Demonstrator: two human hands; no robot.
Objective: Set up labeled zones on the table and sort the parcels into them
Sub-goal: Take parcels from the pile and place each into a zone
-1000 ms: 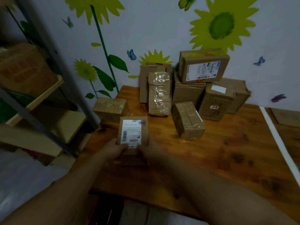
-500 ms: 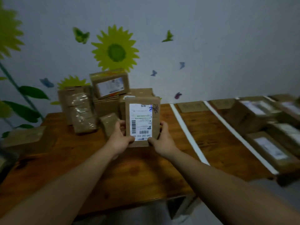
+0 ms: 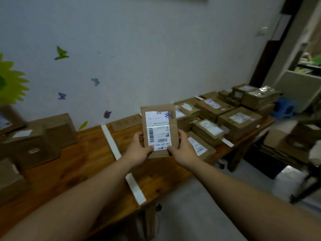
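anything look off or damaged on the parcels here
Nothing looks damaged. The flat brown cardboard parcel held by the left hand and right hand has a blue pen scribble at its white label's top right corner. The far-right brown box has crinkled shiny tape on top.

— Where does the view look from?
— From the person's head, standing at the near edge of the table (image 3: 78,162), looking forward and down.
— Facing which way?
— Toward the wall (image 3: 156,49) behind the table, angled to the right, so the tabletop runs off to the far right. Both forearms reach in from the bottom corners.
— How near?
— Close. The left hand (image 3: 139,150) and right hand (image 3: 184,148) hold a parcel (image 3: 159,129) mid-frame, its print partly readable. The lens is wide, and the edges bend and blur.
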